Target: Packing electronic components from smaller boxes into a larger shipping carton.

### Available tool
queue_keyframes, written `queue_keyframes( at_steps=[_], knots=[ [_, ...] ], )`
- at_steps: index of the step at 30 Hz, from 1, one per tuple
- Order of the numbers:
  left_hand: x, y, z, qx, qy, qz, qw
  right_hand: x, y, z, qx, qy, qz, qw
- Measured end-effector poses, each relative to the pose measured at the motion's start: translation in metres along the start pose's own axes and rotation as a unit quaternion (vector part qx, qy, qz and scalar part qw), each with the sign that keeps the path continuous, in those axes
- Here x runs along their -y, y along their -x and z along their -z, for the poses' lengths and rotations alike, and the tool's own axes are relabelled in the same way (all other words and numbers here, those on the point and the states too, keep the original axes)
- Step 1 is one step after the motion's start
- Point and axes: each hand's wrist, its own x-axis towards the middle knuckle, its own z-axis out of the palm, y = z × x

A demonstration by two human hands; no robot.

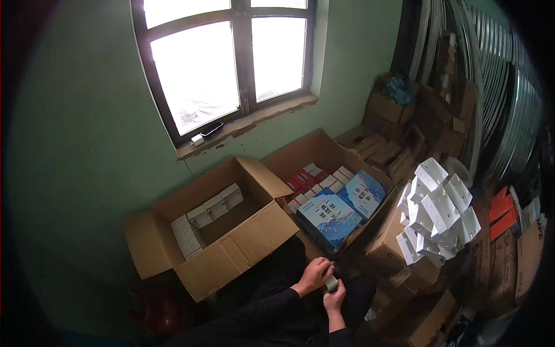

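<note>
My left hand (315, 276) and my right hand (335, 298) meet over my lap. Between them they hold a small pale object (331, 284), mostly covered by the fingers; its kind cannot be told. In front, to the left, an open cardboard box (236, 260) has white plastic electrical back boxes (186, 236) lined up along its inner walls. To the right, a pile of similar white back boxes (440, 208) stands heaped on a closed cardboard carton (388, 232).
Behind my hands, a second open carton (299, 152) holds blue printed boxes (331, 214) and red-and-white ones. A red rounded container (160, 310) stands at lower left. More cartons (501, 260) crowd the right side. A charger (197, 139) lies on the windowsill.
</note>
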Motion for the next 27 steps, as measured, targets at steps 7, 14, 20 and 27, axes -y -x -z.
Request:
queue_keyframes(
  at_steps=[7,14,20,27],
  knots=[
    [-0.025,0.005,-0.012,0.109,0.044,-0.065,0.991,-0.031,-0.018,-0.004,0.039,0.082,-0.101,0.991],
    [-0.010,0.008,-0.021,0.142,0.066,-0.017,0.988,-0.041,-0.014,0.015,0.049,0.083,-0.055,0.994],
    [-0.013,0.002,-0.013,0.108,0.088,0.015,0.990,-0.013,-0.016,0.000,0.011,0.010,-0.113,0.993],
    [-0.015,0.007,-0.020,0.119,0.058,-0.029,0.991,-0.034,-0.008,0.012,-0.010,0.158,-0.060,0.986]
  ],
)
